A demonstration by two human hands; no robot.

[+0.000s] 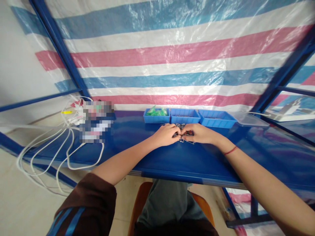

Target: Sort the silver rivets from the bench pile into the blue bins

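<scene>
My left hand (165,135) and my right hand (198,132) meet over the blue table, fingertips nearly touching. Both have their fingers curled in a pinch. Dark slivers show between the fingers, too small to name. Around and beneath the fingertips lies a loose pile of thin, dark and silvery metal pieces (180,126), partly covered by my hands. Just behind it stand three blue bins in a row. Green plastic packets (157,112) fill the left bin (157,120); small thin pieces lie low in the middle bin (185,121) and the right bin (218,123).
White cables (70,147) loop over the table's left end beside a blurred-out patch. A clear plastic lid (251,119) lies right of the bins. Blue frame posts (286,65) and a striped plastic sheet (167,59) bound the blue table (177,164).
</scene>
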